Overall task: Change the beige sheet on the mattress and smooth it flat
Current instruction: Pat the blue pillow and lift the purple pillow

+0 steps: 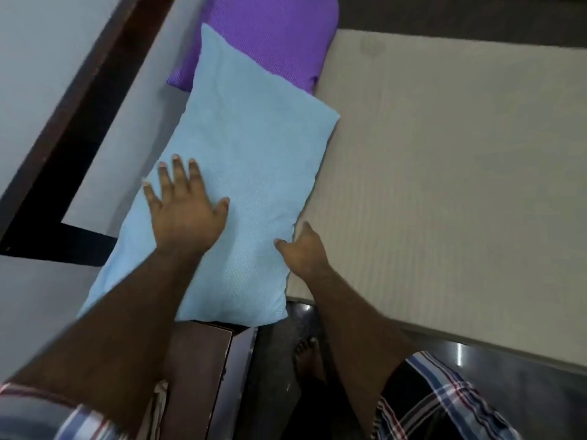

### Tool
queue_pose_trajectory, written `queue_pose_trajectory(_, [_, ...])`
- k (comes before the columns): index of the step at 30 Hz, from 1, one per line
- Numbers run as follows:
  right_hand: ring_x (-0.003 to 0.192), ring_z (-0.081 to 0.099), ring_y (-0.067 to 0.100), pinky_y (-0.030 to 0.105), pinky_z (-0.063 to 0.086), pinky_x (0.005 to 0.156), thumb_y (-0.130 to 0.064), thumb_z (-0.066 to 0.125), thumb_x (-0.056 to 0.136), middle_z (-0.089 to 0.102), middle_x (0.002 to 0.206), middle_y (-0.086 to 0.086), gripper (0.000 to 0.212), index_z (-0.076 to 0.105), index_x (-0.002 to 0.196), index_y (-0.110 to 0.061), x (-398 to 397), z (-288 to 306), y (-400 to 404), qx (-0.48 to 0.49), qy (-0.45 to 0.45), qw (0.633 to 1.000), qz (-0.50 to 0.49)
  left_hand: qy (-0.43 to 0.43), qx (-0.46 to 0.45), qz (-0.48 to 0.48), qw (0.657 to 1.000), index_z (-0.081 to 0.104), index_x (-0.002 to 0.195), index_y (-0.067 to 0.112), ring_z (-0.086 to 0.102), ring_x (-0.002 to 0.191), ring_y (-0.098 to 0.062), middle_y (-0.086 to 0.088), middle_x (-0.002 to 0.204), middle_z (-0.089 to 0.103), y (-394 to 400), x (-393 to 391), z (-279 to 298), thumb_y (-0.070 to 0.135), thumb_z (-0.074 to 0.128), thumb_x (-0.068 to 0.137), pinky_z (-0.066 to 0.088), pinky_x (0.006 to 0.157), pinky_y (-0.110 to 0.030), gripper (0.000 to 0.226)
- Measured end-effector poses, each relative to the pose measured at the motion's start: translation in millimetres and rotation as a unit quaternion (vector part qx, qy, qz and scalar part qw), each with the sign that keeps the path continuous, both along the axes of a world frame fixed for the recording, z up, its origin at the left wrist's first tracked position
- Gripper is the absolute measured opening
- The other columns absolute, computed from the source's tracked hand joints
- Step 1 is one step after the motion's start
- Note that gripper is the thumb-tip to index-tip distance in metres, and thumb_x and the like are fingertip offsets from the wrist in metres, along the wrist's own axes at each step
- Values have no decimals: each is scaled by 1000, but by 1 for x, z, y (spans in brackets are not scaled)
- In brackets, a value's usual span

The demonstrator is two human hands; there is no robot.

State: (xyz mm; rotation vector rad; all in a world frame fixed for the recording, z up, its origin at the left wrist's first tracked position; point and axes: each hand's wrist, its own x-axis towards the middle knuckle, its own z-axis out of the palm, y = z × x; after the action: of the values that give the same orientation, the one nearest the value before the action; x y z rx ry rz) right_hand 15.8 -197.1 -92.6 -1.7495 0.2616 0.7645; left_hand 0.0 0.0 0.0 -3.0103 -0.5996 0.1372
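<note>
The beige sheet (444, 173) lies flat over the mattress and fills the right side of the view. A light blue pillow (247, 160) rests at the head end, partly over the bed's edge. My left hand (184, 214) lies flat on top of the pillow with fingers spread. My right hand (301, 249) touches the pillow's right edge, thumb on top and fingers curled along the side; whether it grips is unclear. A purple pillow (270, 36) sits behind the blue one.
A dark wooden headboard frame (73, 128) runs along the left by a pale wall. A brown wooden post or side table (203, 360) stands below the pillow. The dark glossy floor (476, 376) and my bare foot (306, 354) show beside the bed.
</note>
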Motion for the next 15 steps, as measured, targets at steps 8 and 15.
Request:
queue_pose_trajectory(8, [140, 43, 26, 46, 37, 116, -72, 61, 84, 33, 161, 3, 104, 15, 160, -17, -11, -51, 10, 150, 236, 951, -132, -23, -168, 224, 960, 8, 159, 11, 37, 141, -44, -23, 155, 37, 22, 15, -19, 81, 63, 74, 32, 113, -61, 123])
queue_pose_trajectory(15, [97, 72, 19, 34, 58, 83, -47, 82, 80, 76, 107, -2, 48, 70, 117, -19, -7, -35, -5, 260, 242, 916, -184, -88, -167, 196, 962, 59, 117, 12, 57, 113, -36, -8, 113, 64, -24, 38, -8, 49, 52, 97, 28, 107, -49, 43])
